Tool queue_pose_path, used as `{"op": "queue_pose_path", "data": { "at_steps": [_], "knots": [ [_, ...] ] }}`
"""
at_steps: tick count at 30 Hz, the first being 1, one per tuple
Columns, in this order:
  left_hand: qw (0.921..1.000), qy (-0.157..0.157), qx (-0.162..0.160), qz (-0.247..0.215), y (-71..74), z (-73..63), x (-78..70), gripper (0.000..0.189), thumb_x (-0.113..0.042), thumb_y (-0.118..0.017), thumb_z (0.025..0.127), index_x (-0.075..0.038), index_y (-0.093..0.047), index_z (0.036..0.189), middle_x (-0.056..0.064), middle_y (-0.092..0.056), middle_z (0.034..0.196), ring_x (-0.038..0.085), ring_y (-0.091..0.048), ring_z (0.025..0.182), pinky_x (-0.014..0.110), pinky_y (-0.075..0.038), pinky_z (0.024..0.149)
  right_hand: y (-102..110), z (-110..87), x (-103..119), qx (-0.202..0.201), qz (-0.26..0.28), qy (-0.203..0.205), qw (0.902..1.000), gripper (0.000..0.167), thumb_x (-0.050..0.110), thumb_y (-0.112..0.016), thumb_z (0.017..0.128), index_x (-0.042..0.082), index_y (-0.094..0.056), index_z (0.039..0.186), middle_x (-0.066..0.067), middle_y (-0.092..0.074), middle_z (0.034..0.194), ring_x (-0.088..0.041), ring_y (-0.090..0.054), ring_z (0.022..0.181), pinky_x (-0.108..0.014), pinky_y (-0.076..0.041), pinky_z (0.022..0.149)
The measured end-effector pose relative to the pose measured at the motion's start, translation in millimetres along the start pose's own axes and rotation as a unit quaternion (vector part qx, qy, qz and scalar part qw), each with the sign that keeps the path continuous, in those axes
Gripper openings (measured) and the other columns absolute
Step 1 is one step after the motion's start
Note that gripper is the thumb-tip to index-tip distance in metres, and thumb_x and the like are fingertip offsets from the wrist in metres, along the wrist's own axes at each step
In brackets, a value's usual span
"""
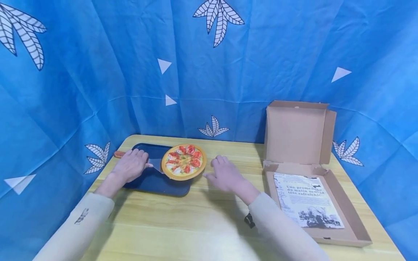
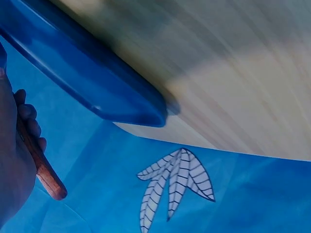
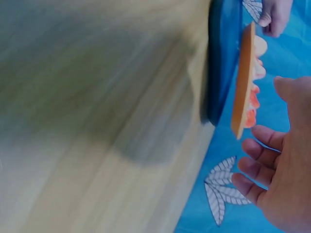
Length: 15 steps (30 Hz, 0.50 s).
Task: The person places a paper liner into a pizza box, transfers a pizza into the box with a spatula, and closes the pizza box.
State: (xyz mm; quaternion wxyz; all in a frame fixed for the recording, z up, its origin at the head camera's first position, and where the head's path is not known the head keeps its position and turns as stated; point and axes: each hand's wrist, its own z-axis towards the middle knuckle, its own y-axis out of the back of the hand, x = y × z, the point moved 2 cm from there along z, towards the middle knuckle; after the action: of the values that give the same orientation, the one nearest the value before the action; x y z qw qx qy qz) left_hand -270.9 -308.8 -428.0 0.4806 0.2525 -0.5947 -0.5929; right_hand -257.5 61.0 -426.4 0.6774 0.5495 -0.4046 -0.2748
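My left hand (image 1: 130, 166) grips the wooden handle (image 2: 46, 177) of a metal spatula. Its blade reaches under a pizza (image 1: 184, 162) topped with red and white pieces; most of the blade is hidden. In the right wrist view the pizza (image 3: 244, 82) is raised above the dark blue tray (image 1: 156, 186) and slightly tilted. Just right of the pizza, my right hand (image 1: 226, 175) is held out with its fingers loosely bent and apart, holding nothing. A small gap separates its fingers from the crust.
An open cardboard pizza box (image 1: 295, 134) stands at the right of the wooden table (image 1: 183, 224), lid upright. A newsprint-style sheet (image 1: 308, 199) lies inside it. Blue patterned cloth (image 1: 130, 65) hangs behind and at the sides. A small black object (image 1: 249, 220) shows beside the right sleeve.
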Motion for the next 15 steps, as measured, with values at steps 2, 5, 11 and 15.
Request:
{"op": "queue_pose_path", "data": {
  "at_steps": [2,5,11,15],
  "knots": [
    [1.0,-0.003,-0.006,-0.003,1.6,1.8,-3.3,0.04,-0.042,-0.053,0.107,-0.005,-0.054,0.092,0.007,-0.049,0.08,0.029,-0.048,0.079,0.043,-0.042,0.075,4,-0.8,-5,-0.004,0.008,-0.011,0.9999,0.06,0.056,-0.051,0.105,0.002,-0.055,0.133,-0.011,-0.055,0.127,-0.027,-0.051,0.118,-0.043,-0.048,0.104],
    [0.9998,-0.008,-0.019,-0.006,5.2,5.3,-8.7,0.045,-0.046,-0.046,0.109,-0.005,-0.054,0.092,0.007,-0.049,0.079,0.03,-0.048,0.079,0.043,-0.042,0.076,11,-3.3,-12,-0.012,0.025,-0.032,0.9991,0.06,0.054,-0.052,0.105,0.003,-0.054,0.135,-0.011,-0.055,0.128,-0.028,-0.051,0.12,-0.046,-0.046,0.105],
    [0.9998,-0.001,-0.02,-0.006,11.1,13.7,-20.2,0.037,-0.04,-0.061,0.104,-0.006,-0.055,0.091,0.006,-0.049,0.078,0.029,-0.049,0.079,0.042,-0.041,0.075,25,-12.7,-24,-0.038,0.036,-0.05,0.9974,0.059,0.052,-0.056,0.104,0.002,-0.055,0.136,-0.013,-0.056,0.133,-0.031,-0.052,0.126,-0.05,-0.045,0.108],
    [0.9998,0.008,-0.014,-0.008,13.0,18.2,-27.8,0.037,-0.04,-0.063,0.103,-0.006,-0.056,0.091,0.006,-0.05,0.077,0.029,-0.049,0.078,0.041,-0.041,0.074,34,-19.6,-34,-0.057,0.046,-0.057,0.9957,0.059,0.05,-0.058,0.104,0.001,-0.055,0.137,-0.015,-0.056,0.136,-0.034,-0.05,0.13,-0.052,-0.042,0.112]
  ]
}}
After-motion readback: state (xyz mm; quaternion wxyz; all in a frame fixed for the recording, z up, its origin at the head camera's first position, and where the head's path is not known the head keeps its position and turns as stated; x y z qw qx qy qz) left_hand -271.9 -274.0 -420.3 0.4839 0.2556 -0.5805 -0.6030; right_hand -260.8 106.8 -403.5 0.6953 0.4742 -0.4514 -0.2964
